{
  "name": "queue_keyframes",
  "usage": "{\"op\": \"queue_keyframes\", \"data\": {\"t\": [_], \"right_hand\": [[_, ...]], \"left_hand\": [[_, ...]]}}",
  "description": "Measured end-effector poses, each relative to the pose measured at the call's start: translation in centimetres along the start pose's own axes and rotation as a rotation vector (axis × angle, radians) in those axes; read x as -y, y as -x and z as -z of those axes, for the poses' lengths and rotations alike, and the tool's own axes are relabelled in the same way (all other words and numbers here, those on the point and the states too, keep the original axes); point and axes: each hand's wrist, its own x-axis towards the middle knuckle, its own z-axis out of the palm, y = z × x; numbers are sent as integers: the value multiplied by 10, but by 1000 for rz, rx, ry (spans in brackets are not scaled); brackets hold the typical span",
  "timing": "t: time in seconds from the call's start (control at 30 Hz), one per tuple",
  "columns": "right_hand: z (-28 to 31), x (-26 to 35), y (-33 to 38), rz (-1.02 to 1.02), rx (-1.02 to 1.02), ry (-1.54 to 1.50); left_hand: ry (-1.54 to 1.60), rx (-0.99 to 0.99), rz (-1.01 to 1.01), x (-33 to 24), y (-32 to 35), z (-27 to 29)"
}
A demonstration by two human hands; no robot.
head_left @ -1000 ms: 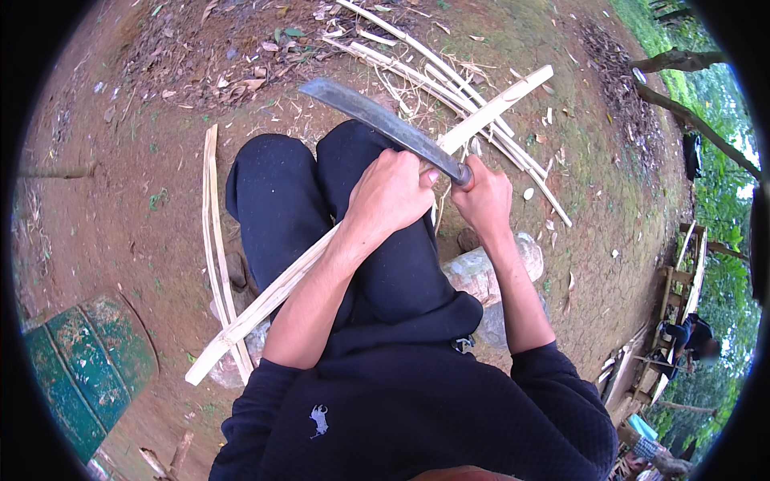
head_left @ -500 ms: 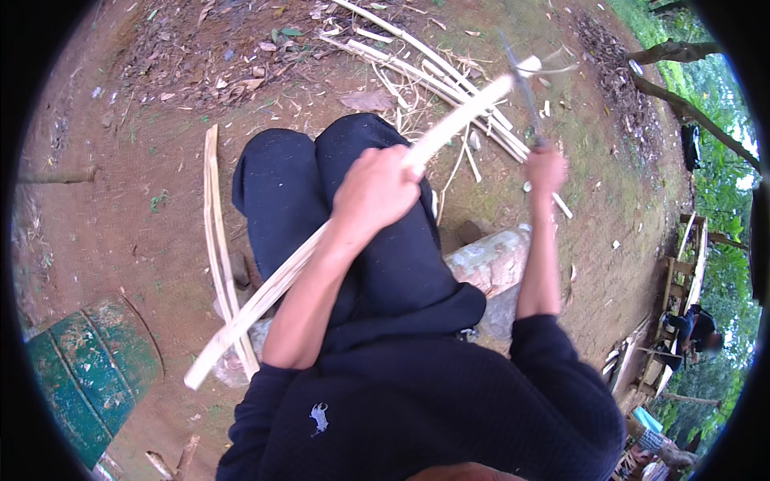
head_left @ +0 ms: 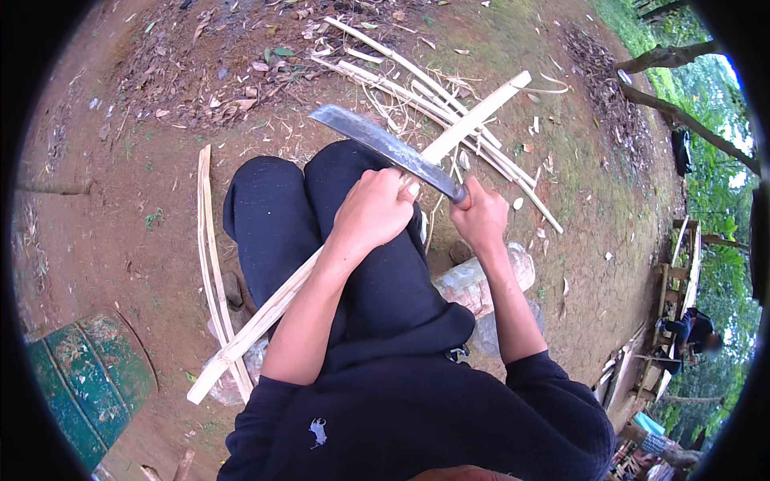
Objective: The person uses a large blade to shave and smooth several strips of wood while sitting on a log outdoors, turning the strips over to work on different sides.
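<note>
room over the ground (head_left: 605, 216) right of the right hand (head_left: 481, 212), knife blade (head_left: 375, 139) barring the way beyond the left hand (head_left: 373, 207), long pale strip (head_left: 277, 303) slanting across the thighs (head_left: 277, 212), loose strips (head_left: 393, 55) farther out

item 1: small pale grey emblem (head_left: 318, 433), a figure outline resembling a horse and rider, with a thin stroke slanting down toward the lower left; set on the left chest of a dark navy, long-sleeved top (head_left: 473, 409) of textured fabric. single motif, standing out light against the dark cloth; finer detail too small to tell. lettering, numerals, signs: none that can be read.
</note>
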Motion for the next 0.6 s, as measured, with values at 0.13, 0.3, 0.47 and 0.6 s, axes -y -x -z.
{"op": "queue_keyframes", "data": {"t": [0.13, 0.3, 0.47, 0.6], "right_hand": [[-9, -24, -2, -50, 59, -13], [13, -127, -54, -563, -82, 193], [-8, -61, -13, -239, 69, 10], [-1, 5, 3, -134, 115, -162]], "left_hand": [[-40, 7, -25, -2, 6, 5], [-100, -54, -109, 5, 15, 2], [-72, -110, -52, 7, -3, 0], [24, -45, -37, 6, 1, 4]]}}
